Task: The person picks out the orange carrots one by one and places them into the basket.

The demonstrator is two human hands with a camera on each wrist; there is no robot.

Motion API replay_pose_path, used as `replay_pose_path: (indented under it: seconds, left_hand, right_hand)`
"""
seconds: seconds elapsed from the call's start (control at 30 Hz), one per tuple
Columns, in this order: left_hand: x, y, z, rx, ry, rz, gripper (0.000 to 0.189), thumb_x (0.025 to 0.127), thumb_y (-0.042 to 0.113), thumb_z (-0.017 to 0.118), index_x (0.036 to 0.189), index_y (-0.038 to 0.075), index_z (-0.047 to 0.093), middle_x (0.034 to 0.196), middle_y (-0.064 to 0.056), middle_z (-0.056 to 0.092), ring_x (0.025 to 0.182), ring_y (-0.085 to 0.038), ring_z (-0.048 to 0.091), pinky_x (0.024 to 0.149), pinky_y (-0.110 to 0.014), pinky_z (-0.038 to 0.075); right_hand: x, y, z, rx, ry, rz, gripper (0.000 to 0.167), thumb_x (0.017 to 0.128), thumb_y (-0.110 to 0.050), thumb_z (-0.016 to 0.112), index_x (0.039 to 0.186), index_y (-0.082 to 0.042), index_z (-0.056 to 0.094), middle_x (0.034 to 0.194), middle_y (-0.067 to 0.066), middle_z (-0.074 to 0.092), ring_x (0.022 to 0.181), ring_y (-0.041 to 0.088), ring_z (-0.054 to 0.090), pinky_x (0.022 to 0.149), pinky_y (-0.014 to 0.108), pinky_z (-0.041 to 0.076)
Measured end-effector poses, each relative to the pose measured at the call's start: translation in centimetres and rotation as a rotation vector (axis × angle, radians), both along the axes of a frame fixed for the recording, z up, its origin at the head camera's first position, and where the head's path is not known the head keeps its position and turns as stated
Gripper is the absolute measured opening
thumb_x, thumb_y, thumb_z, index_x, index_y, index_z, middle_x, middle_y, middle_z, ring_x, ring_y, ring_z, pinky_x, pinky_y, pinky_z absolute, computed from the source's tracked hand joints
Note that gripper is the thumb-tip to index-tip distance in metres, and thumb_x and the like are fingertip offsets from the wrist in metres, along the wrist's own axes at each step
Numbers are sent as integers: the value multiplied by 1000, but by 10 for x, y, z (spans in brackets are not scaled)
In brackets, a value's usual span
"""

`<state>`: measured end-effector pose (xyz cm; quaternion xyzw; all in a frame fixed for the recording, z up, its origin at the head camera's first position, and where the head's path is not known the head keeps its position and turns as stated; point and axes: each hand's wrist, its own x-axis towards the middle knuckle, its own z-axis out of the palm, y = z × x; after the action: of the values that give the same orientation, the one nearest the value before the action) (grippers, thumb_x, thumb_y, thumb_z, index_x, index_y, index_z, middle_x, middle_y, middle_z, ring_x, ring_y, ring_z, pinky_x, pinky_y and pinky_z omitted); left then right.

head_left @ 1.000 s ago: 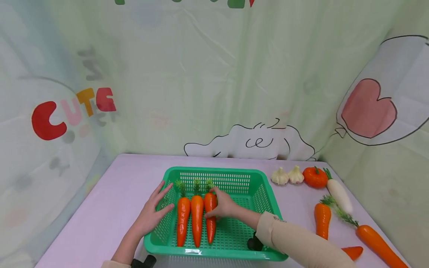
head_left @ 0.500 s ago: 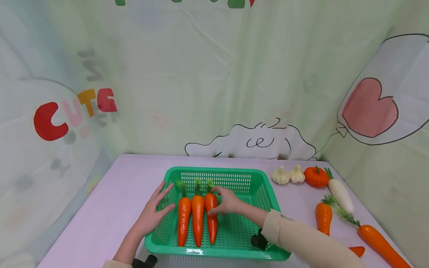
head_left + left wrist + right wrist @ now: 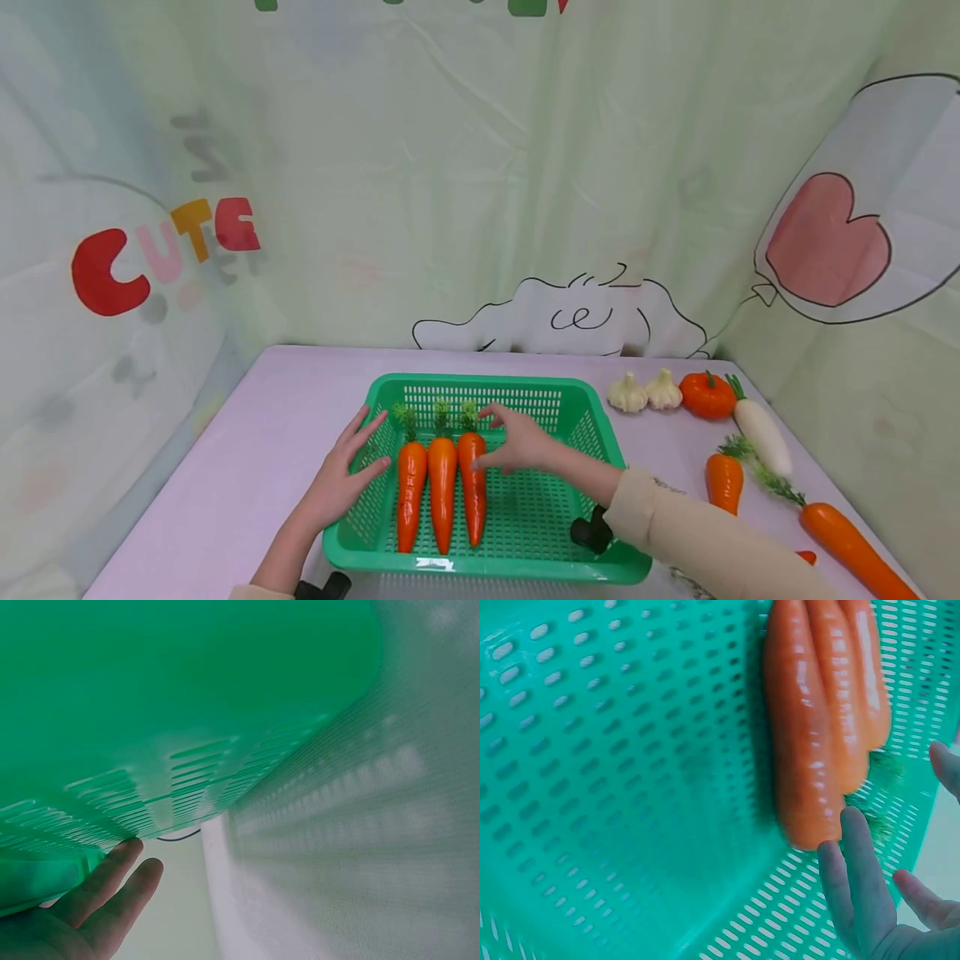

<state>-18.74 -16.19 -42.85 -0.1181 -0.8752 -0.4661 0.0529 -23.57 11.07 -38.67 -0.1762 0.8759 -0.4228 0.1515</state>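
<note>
Three orange carrots with green tops lie side by side, tops to the back, in the green plastic basket [image 3: 540, 568]. My right hand [image 3: 521, 442] hovers at the rightmost carrot [image 3: 474, 487], thumb and fingers spread apart around nothing. In the right wrist view its fingers [image 3: 866, 885] are extended at the top end of that carrot [image 3: 799, 750]. The middle carrot [image 3: 442, 492] and the left carrot [image 3: 411, 496] lie close beside it. My left hand [image 3: 341, 475] rests at the basket's left rim with fingers straight; the left wrist view shows fingertips [image 3: 127, 847] at the slotted outer wall.
To the right of the basket on the pale table [image 3: 315, 375] are two garlic bulbs [image 3: 627, 394], a red-orange tomato-like vegetable [image 3: 707, 396] and a white radish [image 3: 762, 437]. A carrot [image 3: 724, 482] and a longer carrot [image 3: 855, 550] lie nearer; my right sleeve [image 3: 697, 533] covers part of another.
My right hand has let go of the rightmost carrot and drawn back slightly to the right, its fingers spreading. The carrot stays in the basket. My left hand has not moved.
</note>
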Motion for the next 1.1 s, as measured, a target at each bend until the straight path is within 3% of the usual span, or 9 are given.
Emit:
replay_pose_path:
  seconds: [0.4, 0.67, 0.87, 1.1]
  left_hand:
    - [-1, -1, -2, 14, 2, -7, 62, 89, 38, 57, 143, 21, 34, 152, -8, 9, 135, -39, 11, 94, -70, 19]
    - [-1, 0, 0, 13, -1, -2, 62, 88, 37, 58, 143, 20, 34, 152, -9, 9, 135, -39, 12, 94, -70, 20]
    - [-1, 0, 0, 9, -6, 1, 62, 88, 36, 58, 143, 20, 34, 152, -9, 9, 135, -39, 11, 94, -69, 20]
    - [-1, 0, 0, 6, -6, 1, 61, 88, 35, 59, 143, 21, 34, 152, -9, 9, 135, -39, 11, 94, -69, 20]
  right_hand:
    - [11, 23, 36, -112, -32, 10, 71, 69, -16, 80, 129, -7, 43, 126, 24, 46, 77, 20, 64, 60, 37, 54]
    - [22, 51, 57, -136, 73, 35, 72, 71, -23, 79, 130, -6, 42, 124, 22, 49, 85, 24, 64, 62, 33, 54]
    - [30, 68, 62, -136, 120, 35, 68, 74, -22, 77, 130, -6, 41, 123, 23, 50, 88, 24, 63, 66, 33, 54]
    - [39, 84, 65, -167, 104, 9, 68, 76, -21, 75, 132, -6, 39, 126, 25, 47, 94, 28, 61, 70, 37, 53]
